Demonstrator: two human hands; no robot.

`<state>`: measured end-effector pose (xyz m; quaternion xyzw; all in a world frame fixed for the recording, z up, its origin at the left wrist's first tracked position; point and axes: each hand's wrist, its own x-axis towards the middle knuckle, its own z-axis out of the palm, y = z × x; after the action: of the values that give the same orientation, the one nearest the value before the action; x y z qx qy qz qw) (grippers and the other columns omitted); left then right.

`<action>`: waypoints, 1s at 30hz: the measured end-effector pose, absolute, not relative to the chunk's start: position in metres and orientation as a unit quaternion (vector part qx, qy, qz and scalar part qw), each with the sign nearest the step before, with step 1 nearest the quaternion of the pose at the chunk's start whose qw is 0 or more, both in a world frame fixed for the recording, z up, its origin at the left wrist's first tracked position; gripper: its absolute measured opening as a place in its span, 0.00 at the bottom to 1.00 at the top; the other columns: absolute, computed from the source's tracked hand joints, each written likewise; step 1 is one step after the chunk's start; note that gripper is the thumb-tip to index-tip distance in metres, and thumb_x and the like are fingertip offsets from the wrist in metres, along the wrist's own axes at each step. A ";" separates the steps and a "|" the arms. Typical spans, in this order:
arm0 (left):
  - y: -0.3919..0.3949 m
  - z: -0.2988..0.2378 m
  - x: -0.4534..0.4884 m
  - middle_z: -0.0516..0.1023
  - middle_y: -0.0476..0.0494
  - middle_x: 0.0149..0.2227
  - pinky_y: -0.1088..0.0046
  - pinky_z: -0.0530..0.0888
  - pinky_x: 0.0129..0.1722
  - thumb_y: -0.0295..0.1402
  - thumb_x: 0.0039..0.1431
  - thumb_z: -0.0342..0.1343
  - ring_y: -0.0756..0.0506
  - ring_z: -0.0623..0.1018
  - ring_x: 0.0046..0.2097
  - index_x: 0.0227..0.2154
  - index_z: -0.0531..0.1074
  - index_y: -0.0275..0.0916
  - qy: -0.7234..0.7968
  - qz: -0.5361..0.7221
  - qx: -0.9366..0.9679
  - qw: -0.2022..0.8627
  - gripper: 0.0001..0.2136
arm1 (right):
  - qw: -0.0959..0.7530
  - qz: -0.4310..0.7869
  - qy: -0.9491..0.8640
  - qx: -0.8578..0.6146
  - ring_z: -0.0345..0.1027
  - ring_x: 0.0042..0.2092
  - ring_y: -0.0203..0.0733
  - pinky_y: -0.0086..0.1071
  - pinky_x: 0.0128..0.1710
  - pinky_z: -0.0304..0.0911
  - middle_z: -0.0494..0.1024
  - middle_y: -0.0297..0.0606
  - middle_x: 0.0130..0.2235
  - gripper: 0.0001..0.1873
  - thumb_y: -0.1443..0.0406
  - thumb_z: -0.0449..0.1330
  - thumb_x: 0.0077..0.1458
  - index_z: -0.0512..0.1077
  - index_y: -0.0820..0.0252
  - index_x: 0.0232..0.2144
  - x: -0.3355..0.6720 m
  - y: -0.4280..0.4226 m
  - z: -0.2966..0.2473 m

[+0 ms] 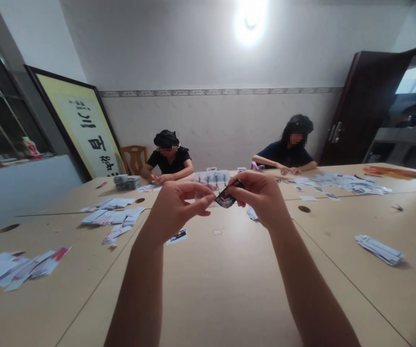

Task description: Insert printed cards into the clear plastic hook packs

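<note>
Together, left hand point(179, 205) and right hand point(262, 195) pinch a small black card point(226, 198) before a clear plastic box point(211, 178), contents indistinct, on the pale desk point(215, 284).

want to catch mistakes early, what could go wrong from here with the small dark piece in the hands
1. The small dark piece might slip: the right hand pinches it by fingers alone, above the table.
2. It could crease if pulled or pressed, since the left hand has fingertips right at its corner.
3. The printed card appears beside the left wrist and might get nudged if that arm lowers.
</note>
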<state>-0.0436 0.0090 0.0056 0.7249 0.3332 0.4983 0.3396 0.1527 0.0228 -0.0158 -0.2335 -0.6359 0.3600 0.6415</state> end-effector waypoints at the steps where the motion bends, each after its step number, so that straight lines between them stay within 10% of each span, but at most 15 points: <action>1: 0.009 0.006 -0.044 0.83 0.45 0.36 0.76 0.85 0.29 0.34 0.50 0.70 0.48 0.82 0.33 0.30 0.83 0.37 0.335 0.498 0.725 0.339 0.06 | 0.641 0.359 -0.637 -0.234 0.63 0.21 0.27 0.23 0.19 0.60 0.78 0.30 0.22 0.01 0.69 0.69 0.46 0.80 0.60 0.25 0.153 0.023 -0.016; 30: 0.012 0.003 -0.043 0.81 0.44 0.37 0.76 0.85 0.33 0.40 0.56 0.67 0.49 0.80 0.35 0.32 0.82 0.37 0.336 0.503 0.742 0.289 0.10 | 0.603 0.505 -0.584 -0.201 0.64 0.22 0.29 0.27 0.22 0.59 0.76 0.32 0.24 0.09 0.62 0.73 0.45 0.78 0.60 0.26 0.152 0.026 -0.015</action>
<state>-0.0433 0.0115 0.0033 0.7418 0.3357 0.5034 0.2892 0.1525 0.0261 -0.0154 -0.2011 -0.5839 0.5049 0.6031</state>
